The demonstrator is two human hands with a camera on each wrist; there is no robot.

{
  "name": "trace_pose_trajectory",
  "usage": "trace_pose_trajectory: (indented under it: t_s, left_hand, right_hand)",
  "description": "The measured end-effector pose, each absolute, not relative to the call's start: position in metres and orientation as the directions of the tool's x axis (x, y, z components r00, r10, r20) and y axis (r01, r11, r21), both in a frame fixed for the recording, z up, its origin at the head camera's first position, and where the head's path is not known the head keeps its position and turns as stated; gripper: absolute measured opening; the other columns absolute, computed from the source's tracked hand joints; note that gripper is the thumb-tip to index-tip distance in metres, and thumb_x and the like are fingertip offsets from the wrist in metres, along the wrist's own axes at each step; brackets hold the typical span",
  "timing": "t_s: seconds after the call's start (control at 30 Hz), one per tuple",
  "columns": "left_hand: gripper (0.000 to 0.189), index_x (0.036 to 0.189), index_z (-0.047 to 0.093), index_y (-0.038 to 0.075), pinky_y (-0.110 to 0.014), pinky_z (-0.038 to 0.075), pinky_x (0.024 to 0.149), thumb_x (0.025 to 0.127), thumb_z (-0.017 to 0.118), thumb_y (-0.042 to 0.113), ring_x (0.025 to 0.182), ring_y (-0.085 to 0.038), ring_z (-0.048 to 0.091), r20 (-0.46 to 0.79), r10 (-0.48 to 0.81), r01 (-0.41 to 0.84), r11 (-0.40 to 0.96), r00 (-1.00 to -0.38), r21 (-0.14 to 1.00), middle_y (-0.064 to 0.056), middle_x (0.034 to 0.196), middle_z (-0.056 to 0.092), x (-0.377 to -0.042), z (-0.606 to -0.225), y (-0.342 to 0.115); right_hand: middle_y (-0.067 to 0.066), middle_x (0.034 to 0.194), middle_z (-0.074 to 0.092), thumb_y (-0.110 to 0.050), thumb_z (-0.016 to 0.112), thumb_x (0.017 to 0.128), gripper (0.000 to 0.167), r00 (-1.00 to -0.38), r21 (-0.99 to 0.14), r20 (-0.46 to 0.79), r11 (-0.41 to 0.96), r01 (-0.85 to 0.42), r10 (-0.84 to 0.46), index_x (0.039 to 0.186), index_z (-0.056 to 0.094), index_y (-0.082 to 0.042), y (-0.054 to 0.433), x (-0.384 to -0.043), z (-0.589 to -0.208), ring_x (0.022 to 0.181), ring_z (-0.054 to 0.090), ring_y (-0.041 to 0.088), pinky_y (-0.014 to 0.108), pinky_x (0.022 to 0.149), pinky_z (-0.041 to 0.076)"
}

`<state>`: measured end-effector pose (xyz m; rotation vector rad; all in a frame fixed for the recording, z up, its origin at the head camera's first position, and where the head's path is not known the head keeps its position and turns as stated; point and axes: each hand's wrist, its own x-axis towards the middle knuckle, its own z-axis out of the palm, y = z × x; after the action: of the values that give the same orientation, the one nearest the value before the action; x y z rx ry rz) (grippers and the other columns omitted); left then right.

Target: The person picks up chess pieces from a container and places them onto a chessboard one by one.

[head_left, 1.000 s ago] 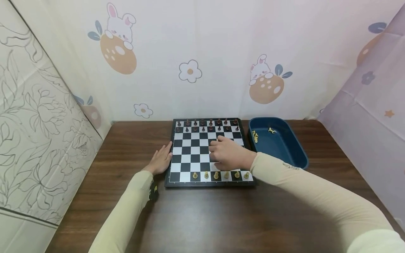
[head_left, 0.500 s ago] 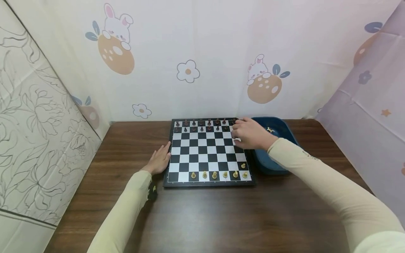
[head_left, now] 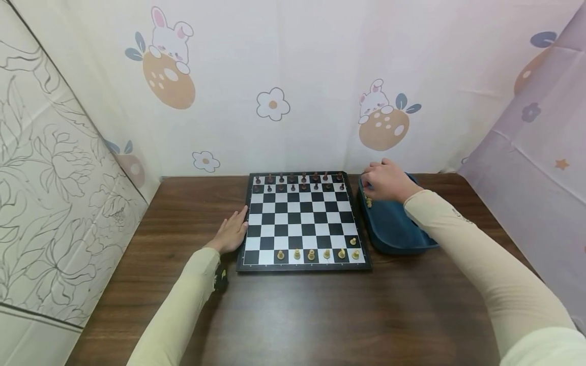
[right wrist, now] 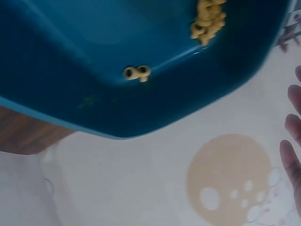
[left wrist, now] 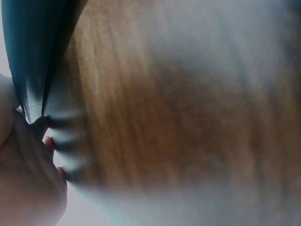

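Observation:
A black-and-white chessboard lies on the table. Dark red chess pieces fill its two far rows. Several pale yellow pieces line the near row, with one yellow pawn ahead of the rightmost one. My left hand rests flat against the board's left edge, fingers extended. Over the far left part of a blue tray hovers my right hand. In the right wrist view its loosely bent fingers hold nothing visible. Yellow pieces cluster in the tray, and another small group lies apart.
The brown wooden table reaches a printed curtain at the back. A wall panel with flower line drawings stands at the left, and a lilac curtain at the right. The tray sits close beside the board.
My right hand has moved from above the middle of the board rightward to the tray. The yellow pawn at the board's right side, hidden one second ago, now shows. My left hand stays put.

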<state>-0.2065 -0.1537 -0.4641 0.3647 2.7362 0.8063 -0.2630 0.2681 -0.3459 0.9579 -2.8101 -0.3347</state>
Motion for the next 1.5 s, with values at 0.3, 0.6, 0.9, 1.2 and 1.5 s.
trace_pose_trajectory:
  t_s: [0.3, 0.6, 0.9, 1.2, 1.5]
  left_hand:
    - [0.055, 0.153, 0.008, 0.005, -0.053, 0.002, 0.113, 0.105, 0.025, 0.024, 0.144, -0.034, 0.008, -0.175, 0.308, 0.166, 0.818, -0.935, 0.551, -0.015, 0.157, 0.014, -0.207, -0.465, -0.155]
    - [0.055, 0.153, 0.008, 0.005, -0.053, 0.002, 0.114, 0.105, 0.025, 0.024, 0.144, -0.033, 0.008, -0.178, 0.306, 0.162, 0.817, -0.935, 0.553, -0.015, 0.157, 0.015, -0.205, -0.463, -0.154]
    - [0.055, 0.153, 0.008, 0.006, -0.052, 0.002, 0.114, 0.105, 0.025, 0.025, 0.144, -0.033, 0.009, -0.176, 0.305, 0.163, 0.817, -0.936, 0.553, -0.013, 0.157, 0.014, -0.206, -0.462, -0.154]
    - [0.055, 0.154, 0.007, 0.009, -0.051, 0.002, 0.114, 0.105, 0.025, 0.026, 0.145, -0.03, 0.008, -0.183, 0.296, 0.154, 0.823, -0.937, 0.546, -0.01, 0.158, 0.014, -0.208, -0.468, -0.153]
    - [0.056, 0.154, 0.006, 0.011, -0.049, 0.0, 0.114, 0.105, 0.024, 0.029, 0.145, -0.028, 0.006, -0.196, 0.281, 0.136, 0.831, -0.939, 0.54, -0.008, 0.159, 0.012, -0.21, -0.469, -0.154]
  right_hand:
    - [0.004, 0.075, 0.065, -0.02, 0.072, 0.079, 0.012, -0.846, 0.21, 0.027, 0.83, -0.517, -0.533, 0.076, 0.073, -0.009, 0.289, -0.281, -0.362, 0.073, 0.054, 0.025, 0.044, 0.069, 0.044]
    - [0.004, 0.072, 0.063, -0.021, 0.069, 0.081, 0.013, -0.886, 0.15, -0.025, 0.875, -0.461, -0.463, 0.077, 0.071, -0.009, 0.3, -0.298, -0.384, 0.069, 0.054, 0.023, 0.046, 0.07, 0.044]
    - [0.004, 0.065, 0.062, -0.016, 0.069, 0.082, 0.013, -0.919, 0.129, -0.083, 0.911, -0.393, -0.385, 0.075, 0.069, -0.005, 0.3, -0.305, -0.399, 0.062, 0.055, 0.022, 0.049, 0.073, 0.046]
    - [0.002, 0.057, 0.054, -0.02, 0.07, 0.083, 0.022, -0.928, 0.099, -0.114, 0.925, -0.366, -0.355, 0.067, 0.062, -0.008, 0.304, -0.305, -0.41, 0.057, 0.05, 0.022, 0.048, 0.069, 0.045]
    - [0.003, 0.056, 0.051, -0.021, 0.07, 0.085, 0.027, -0.943, 0.073, -0.151, 0.948, -0.311, -0.298, 0.063, 0.059, -0.009, 0.301, -0.312, -0.415, 0.057, 0.049, 0.022, 0.042, 0.064, 0.042]
